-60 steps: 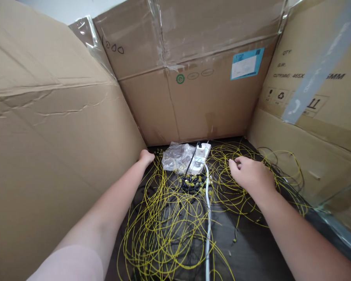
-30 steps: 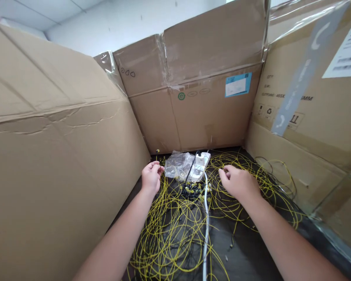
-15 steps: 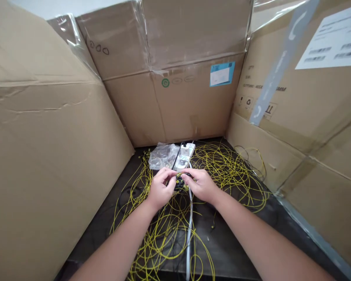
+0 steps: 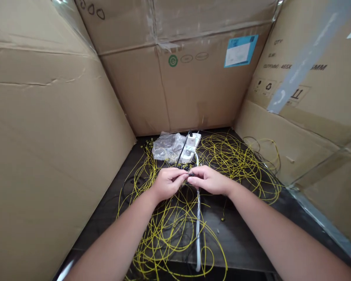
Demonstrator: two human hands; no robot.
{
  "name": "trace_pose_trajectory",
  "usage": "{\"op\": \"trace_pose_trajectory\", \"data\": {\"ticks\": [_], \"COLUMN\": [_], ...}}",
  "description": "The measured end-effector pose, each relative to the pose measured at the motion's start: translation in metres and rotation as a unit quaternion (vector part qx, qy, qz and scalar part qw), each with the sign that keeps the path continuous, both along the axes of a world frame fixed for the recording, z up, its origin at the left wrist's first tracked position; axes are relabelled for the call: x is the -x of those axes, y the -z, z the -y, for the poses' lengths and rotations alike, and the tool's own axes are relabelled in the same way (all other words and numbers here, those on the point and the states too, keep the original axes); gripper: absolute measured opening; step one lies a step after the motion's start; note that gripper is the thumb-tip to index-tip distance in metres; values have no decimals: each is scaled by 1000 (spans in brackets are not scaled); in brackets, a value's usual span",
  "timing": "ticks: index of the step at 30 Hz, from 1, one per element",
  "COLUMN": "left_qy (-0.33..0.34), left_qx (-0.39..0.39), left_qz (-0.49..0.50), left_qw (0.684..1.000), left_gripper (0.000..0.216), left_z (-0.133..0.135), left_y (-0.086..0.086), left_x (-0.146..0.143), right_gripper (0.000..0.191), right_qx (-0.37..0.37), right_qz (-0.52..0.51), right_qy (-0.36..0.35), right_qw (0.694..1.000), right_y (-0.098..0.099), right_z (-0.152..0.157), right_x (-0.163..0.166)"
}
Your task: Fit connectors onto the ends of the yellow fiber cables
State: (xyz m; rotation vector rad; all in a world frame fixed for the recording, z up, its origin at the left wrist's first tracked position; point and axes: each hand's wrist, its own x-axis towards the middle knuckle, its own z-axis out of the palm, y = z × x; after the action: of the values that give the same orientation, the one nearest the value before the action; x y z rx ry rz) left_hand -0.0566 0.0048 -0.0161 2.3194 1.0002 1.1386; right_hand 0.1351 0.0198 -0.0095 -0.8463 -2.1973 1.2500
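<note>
My left hand (image 4: 169, 182) and my right hand (image 4: 210, 180) meet tip to tip above the dark tabletop. Both pinch a thin black piece (image 4: 190, 174), like a cable end; its exact kind is too small to make out. Just behind the fingers lies a small heap of dark and yellow parts, partly hidden by the hands. Thin yellow cables (image 4: 163, 230) spread in loose loops beneath my forearms. Another tangle of yellow cable (image 4: 234, 160) lies to the right of my right hand.
Behind the hands are a white power strip (image 4: 192, 146) with a black plug and a crumpled clear plastic bag (image 4: 168, 148). A white cord (image 4: 198, 230) runs toward the front edge. Large cardboard boxes (image 4: 190, 93) wall in the left, back and right sides.
The view has tipped down and shifted slightly left. My hands have drawn closer together, and the black piece now shows between the fingertips.
</note>
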Motion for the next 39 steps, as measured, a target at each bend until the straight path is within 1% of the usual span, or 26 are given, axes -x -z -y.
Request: {"op": "trace_pose_trajectory", "data": {"ticks": [2, 4, 7, 9, 11, 15, 18, 20, 22, 25, 27, 28, 31, 33, 35, 37, 39], "left_qy": [1, -2, -26, -38, -48, -87, -102, -95, -87, -89, -83, -79, -70, -70, -67, -67, -72], "left_qx": [6, 11, 18, 27, 39, 54, 59, 64, 67, 66, 66, 65, 59, 54, 50, 47, 49], "left_qz": [-3, -5, 8, 13, 10, 14, 19, 21, 24, 28, 24, 22, 21, 24, 25, 21, 15], "left_qw": [1000, 1000, 999, 999, 998, 995, 993, 993, 994, 993, 994, 995, 996, 996, 996, 996, 996], "left_gripper": [22, 22, 22, 21, 23, 25, 23, 22, 22, 22, 22, 23, 22, 23, 22, 21, 19], "left_z": [1, 1, -2, -4, -6, -7, -9, -9, -9, -8, -7, -7, -6, -6, -6, -6, -7], "left_y": [0, 2, 6, 7, 8, 11, 13, 14, 15, 13, 12, 11, 10, 9, 10, 11, 12], "left_x": [-1, -1, 1, 3, 4, 4, 2, 2, 1, 1, 1, 1, 1, 1, 2, 2, 3], "right_gripper": [31, 33, 32, 30, 31, 32, 32, 32, 33, 33, 28, 26, 21, 23, 27, 29, 28], "right_qx": [19, -10, -129, -207, -249, -274, -268, -267, -270, -256, -231, -216, -157, -111, -89, -106, -148], "right_qz": [-1, 14, 50, 84, 135, 257, 331, 353, 327, 210, 113, 68, -24, -37, -32, -19, 4], "right_qy": [-12, 10, 78, 118, 158, 231, 245, 248, 250, 232, 215, 209, 208, 225, 242, 246, 235], "right_qw": [1000, 1000, 987, 968, 946, 898, 871, 862, 870, 915, 942, 951, 965, 967, 966, 963, 961], "right_y": [-1, 0, 4, 8, 11, 12, 10, 8, 8, 8, 10, 11, 13, 13, 14, 14, 15], "right_z": [0, 0, 0, 0, -1, -5, -6, -4, -1, 2, 2, 2, -1, -3, -3, -2, -1], "right_x": [-1, 1, 8, 12, 14, 18, 22, 24, 24, 20, 18, 17, 18, 20, 22, 22, 22]}}
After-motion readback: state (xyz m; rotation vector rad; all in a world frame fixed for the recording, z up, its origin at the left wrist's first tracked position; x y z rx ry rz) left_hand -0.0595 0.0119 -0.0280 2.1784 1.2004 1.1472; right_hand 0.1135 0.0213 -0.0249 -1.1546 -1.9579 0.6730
